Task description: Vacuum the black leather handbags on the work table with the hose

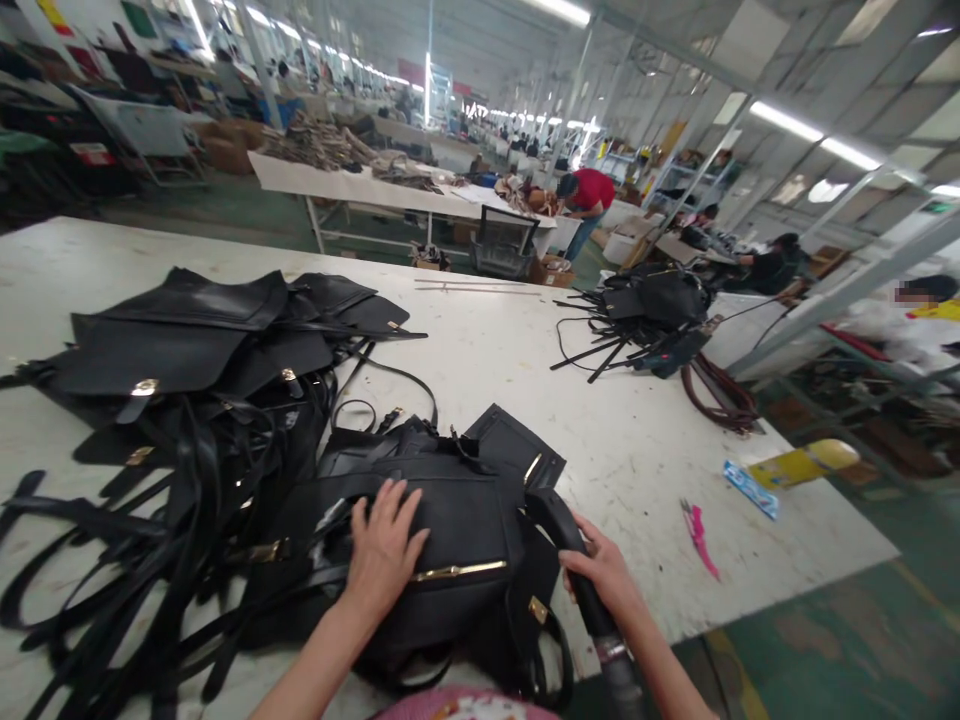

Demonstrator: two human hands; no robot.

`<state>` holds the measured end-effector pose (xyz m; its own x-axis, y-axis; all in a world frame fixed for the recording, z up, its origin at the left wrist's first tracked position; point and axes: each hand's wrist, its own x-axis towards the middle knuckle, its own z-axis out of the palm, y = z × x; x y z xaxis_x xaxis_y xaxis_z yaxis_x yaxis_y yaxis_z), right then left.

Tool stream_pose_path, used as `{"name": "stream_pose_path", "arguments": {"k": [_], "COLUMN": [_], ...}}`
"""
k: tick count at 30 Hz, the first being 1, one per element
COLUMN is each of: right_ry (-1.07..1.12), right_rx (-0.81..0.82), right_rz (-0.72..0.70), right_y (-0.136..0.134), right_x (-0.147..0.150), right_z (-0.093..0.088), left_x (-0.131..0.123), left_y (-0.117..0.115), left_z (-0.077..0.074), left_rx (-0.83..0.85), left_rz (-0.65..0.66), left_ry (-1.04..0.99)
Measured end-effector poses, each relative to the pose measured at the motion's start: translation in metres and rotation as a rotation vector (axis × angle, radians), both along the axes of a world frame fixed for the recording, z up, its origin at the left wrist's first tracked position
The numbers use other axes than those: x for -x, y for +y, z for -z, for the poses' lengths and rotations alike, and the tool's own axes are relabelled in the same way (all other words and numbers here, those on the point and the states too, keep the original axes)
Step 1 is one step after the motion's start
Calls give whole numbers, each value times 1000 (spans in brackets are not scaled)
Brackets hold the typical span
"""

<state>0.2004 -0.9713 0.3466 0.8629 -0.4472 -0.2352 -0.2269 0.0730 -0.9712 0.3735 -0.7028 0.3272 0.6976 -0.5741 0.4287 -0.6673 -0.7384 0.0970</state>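
A black leather bag (457, 510) with a gold zipper lies on its side on the table in front of me. My left hand (384, 545) rests on it, fingers spread and flat. My right hand (606, 575) is wrapped round a black hose nozzle (555, 518), its wide head against the bag's right side. The nozzle's lower end runs down out of view. A loose flap (517, 445) with a gold strip sticks out behind the bag. To the left is a heap of black bags (187, 345) with gold clasps and long tangled straps (176, 510).
On the white table (495, 350) are pink-handled snips (700, 540), a blue-and-white packet (750, 490), a yellow can (806, 463) and another pile of black bags (649, 305) with brown straps (720, 395) beside it. A person in red (591, 195) bends over a farther table.
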Motion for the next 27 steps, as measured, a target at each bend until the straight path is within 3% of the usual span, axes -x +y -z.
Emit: {"name": "stream_pose_path", "arguments": {"k": [3, 6, 10, 15, 19, 21, 24, 27], "right_ry": [-1, 35, 117, 100, 48, 78, 168, 223], "right_rx": [-54, -118, -199, -220, -196, -196, -207, -204], "right_rz": [-98, -212, -348, -355, -304, -342, -436, -460], "right_y": [-9, -15, -25, -45, -66, -71, -65, -55], "right_x": [-22, -54, -98, -139, -132, -118, -109, -128], "right_z": [-6, -10, 1, 6, -2, -4, 2, 9], "left_x": [11, 12, 8, 10, 11, 11, 9, 7], "left_y": [-51, -79, -79, -75, -76, -77, -77, -78], "left_z": [8, 22, 31, 27, 28, 29, 28, 24], "left_rx": [-87, -149, -190, -192, -182, -176, -165, -164], "left_rz": [182, 198, 217, 225, 225, 227, 227, 242], "left_ry": [33, 79, 101, 81, 65, 66, 72, 85]}}
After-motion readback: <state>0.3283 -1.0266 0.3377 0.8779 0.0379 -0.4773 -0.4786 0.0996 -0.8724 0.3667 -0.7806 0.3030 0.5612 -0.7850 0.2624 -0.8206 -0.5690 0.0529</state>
